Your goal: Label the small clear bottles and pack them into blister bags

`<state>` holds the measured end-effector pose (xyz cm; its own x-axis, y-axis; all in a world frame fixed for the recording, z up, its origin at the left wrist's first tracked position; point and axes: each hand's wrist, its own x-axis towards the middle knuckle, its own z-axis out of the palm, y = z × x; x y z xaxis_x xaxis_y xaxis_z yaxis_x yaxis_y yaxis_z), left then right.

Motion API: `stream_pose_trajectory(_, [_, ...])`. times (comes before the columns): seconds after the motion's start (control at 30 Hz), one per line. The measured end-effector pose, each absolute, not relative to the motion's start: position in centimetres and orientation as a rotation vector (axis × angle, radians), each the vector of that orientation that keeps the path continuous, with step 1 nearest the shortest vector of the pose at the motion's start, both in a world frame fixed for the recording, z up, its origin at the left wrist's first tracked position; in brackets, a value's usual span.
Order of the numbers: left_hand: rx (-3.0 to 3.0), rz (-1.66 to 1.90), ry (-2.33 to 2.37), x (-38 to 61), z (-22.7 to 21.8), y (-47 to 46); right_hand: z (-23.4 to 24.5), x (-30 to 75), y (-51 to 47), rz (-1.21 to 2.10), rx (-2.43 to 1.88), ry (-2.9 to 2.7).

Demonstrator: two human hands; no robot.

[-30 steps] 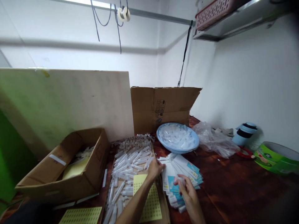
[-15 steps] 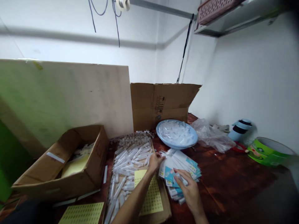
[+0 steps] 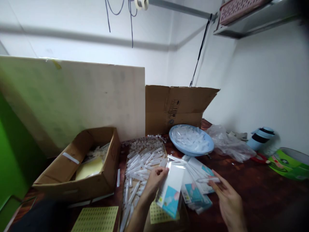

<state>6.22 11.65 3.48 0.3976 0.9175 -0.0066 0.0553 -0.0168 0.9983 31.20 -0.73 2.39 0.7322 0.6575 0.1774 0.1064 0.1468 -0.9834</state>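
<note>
My left hand (image 3: 155,181) pinches the upper left edge of a clear plastic packet (image 3: 172,188) with a white and teal card in it. It is lifted above the fanned pile of similar packets (image 3: 195,196). Between the thumb and fingers of my right hand (image 3: 229,198) is a small clear plastic tube (image 3: 208,179), lying roughly level over the pile's right side. Left of my hands, many clear tubes (image 3: 142,161) cover a cardboard tray. A yellow sticker sheet (image 3: 158,213) lies partly hidden under the lifted packet and my left arm.
A blue bowl (image 3: 172,141) of small clear plastic pieces stands behind the packets. At the left is an open cardboard box (image 3: 72,187), with another sticker sheet (image 3: 96,220) in front. Plastic bags (image 3: 229,143), a blue bottle (image 3: 260,138) and a green tub (image 3: 281,164) stand right.
My left hand has taken hold of a packet and raised it off the pile toward me. My right hand has moved right with the tube. The view has turned slightly left.
</note>
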Motion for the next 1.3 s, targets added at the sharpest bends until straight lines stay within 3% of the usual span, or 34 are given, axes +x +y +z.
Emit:
stream_pose_trajectory(0.1, [1.198, 0.817, 0.889, 2.3, 3.9, 8.8, 3.3, 26.6, 1.1, 0.804, -1.139, -0.577])
stream_pose_trajectory(0.33, [1.186, 0.808, 1.057, -3.8, 2.9, 5.8, 4.0, 17.6, 3.7, 1.134, -1.001, -0.668])
stream_pose_trajectory(0.7, [1.251, 0.773, 1.054, -6.0, 0.9, 4.8, 2.2, 15.7, 3.4, 1.530, -1.028, -1.527])
stream_pose_trajectory(0.77, [1.206, 0.818, 1.086, -6.6, 0.8, 4.6, 1.7, 15.5, 5.3, 1.423, -1.064, -1.592])
stream_pose_trajectory(0.9, [0.976, 1.000, 1.172, -8.1, 1.2, 4.3, 1.1, 14.7, 11.5, 0.878, -1.325, -1.713])
stream_pose_trajectory(1.07, [0.935, 1.084, 1.146, -8.8, 2.5, 3.4, 0.8, 12.7, 15.8, 0.858, -1.245, -1.827])
stream_pose_trajectory(1.3, [1.091, 0.976, 1.004, -7.7, 3.6, 1.8, 2.1, 15.0, 12.1, 0.986, -1.087, -1.600])
